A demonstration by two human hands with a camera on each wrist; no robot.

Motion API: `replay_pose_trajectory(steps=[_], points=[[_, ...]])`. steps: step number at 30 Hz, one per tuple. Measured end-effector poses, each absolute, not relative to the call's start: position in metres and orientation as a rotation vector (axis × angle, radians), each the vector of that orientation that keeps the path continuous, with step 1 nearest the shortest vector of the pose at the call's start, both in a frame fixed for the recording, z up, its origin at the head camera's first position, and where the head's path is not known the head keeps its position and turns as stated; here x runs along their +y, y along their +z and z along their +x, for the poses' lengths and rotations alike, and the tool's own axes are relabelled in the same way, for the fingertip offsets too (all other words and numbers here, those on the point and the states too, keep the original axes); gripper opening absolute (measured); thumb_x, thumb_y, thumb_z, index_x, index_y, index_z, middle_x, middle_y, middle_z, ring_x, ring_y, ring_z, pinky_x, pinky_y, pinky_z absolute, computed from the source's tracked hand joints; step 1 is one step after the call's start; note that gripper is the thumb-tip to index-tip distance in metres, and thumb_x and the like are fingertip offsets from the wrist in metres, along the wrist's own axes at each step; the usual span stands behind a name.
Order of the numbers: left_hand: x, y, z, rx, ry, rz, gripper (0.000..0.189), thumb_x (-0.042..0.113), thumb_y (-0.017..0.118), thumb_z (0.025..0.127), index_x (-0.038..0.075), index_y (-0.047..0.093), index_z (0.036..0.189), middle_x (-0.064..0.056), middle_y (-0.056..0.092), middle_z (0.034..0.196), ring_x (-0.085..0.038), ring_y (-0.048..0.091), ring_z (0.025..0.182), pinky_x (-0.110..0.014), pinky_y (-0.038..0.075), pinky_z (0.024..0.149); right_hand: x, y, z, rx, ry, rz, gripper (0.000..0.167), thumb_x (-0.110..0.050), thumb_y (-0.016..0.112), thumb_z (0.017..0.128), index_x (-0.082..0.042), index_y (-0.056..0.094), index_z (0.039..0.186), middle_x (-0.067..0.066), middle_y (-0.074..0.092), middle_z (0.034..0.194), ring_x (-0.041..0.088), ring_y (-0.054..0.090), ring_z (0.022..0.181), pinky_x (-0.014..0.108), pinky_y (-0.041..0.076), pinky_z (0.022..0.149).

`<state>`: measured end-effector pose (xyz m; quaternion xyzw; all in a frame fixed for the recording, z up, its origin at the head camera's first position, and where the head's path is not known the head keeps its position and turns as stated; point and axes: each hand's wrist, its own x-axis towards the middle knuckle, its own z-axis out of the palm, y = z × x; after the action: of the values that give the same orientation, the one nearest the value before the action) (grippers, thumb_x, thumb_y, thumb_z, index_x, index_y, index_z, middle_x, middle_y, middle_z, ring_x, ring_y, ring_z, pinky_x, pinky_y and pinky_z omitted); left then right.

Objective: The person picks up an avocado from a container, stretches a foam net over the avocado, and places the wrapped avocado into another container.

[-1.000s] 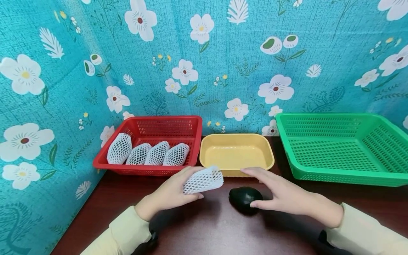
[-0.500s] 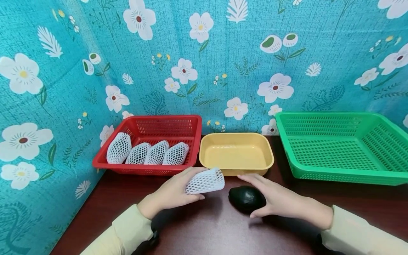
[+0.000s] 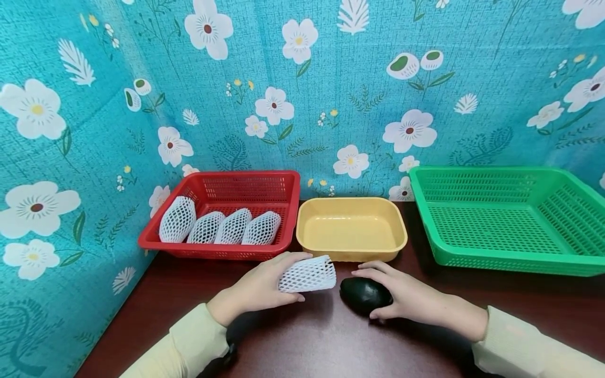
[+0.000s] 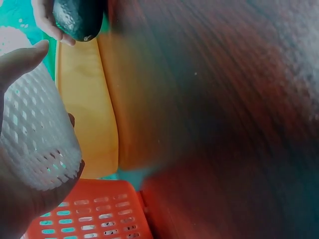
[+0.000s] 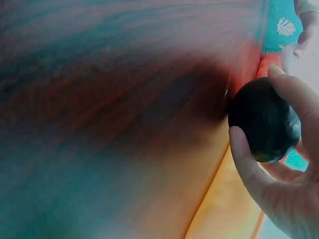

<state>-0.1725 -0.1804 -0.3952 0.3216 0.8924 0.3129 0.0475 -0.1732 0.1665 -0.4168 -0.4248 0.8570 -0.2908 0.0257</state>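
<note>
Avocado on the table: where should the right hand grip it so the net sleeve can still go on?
Grip the avocado by its right end, coming from the right; its long axis lies sideways, leaving the left end bare toward the foam net in the left hand.

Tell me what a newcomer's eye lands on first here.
The two hands at the front of the dark table: the left hand holds a white foam net sleeve, the right hand grips a dark avocado. Behind them stand a red basket with four netted fruits, a yellow tray and a green basket.
</note>
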Motion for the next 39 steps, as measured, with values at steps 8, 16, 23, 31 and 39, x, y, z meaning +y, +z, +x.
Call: replay_pose_trajectory(steps=[8, 16, 23, 31, 39], points=[[-0.179, -0.394, -0.173, 2.726, 0.949, 1.003, 0.081, 0.028, 0.089, 0.080, 0.024, 0.048, 0.149, 0.005, 0.059, 0.135, -0.013, 0.057, 0.117, -0.041, 0.051, 0.100, 0.168, -0.421, -0.174, 2.667, -0.924, -1.374, 0.067, -0.015, 0.088, 0.079, -0.011, 0.058, 0.139, 0.003, 0.056, 0.131, 0.017, 0.060, 0.111, 0.033, 0.054, 0.091], [-0.178, -0.393, -0.172, 2.749, 0.942, 0.975, 0.081, 0.032, 0.090, 0.079, 0.025, 0.049, 0.149, 0.007, 0.059, 0.136, -0.010, 0.056, 0.116, -0.040, 0.050, 0.099, 0.170, -0.418, -0.174, 2.699, -0.936, -1.424, 0.070, -0.013, 0.088, 0.078, -0.012, 0.056, 0.140, 0.003, 0.056, 0.130, 0.015, 0.060, 0.108, 0.033, 0.054, 0.088], [-0.177, -0.391, -0.172, 2.759, 0.967, 0.994, 0.080, 0.033, 0.090, 0.079, 0.026, 0.049, 0.148, 0.008, 0.060, 0.133, -0.009, 0.057, 0.114, -0.038, 0.051, 0.097, 0.174, -0.409, -0.177, 2.763, -0.946, -1.473, 0.073, -0.013, 0.089, 0.075, -0.014, 0.057, 0.140, 0.000, 0.057, 0.131, 0.013, 0.059, 0.107, 0.030, 0.054, 0.085], [-0.176, -0.387, -0.171, 2.755, 0.984, 0.961, 0.080, 0.033, 0.090, 0.078, 0.027, 0.050, 0.146, 0.010, 0.059, 0.134, -0.007, 0.056, 0.113, -0.037, 0.051, 0.097, 0.178, -0.387, -0.174, 2.718, -1.060, -1.391, 0.072, -0.008, 0.087, 0.078, -0.019, 0.056, 0.142, 0.000, 0.054, 0.134, 0.014, 0.057, 0.104, 0.022, 0.054, 0.069], [-0.173, -0.386, -0.171, 2.759, 0.995, 0.994, 0.081, 0.034, 0.091, 0.077, 0.028, 0.050, 0.146, 0.010, 0.059, 0.133, -0.006, 0.056, 0.113, -0.035, 0.052, 0.097, 0.180, -0.367, -0.171, 2.748, -1.070, -1.383, 0.073, -0.008, 0.087, 0.078, -0.024, 0.056, 0.142, -0.003, 0.055, 0.135, 0.013, 0.055, 0.109, 0.024, 0.055, 0.072]])
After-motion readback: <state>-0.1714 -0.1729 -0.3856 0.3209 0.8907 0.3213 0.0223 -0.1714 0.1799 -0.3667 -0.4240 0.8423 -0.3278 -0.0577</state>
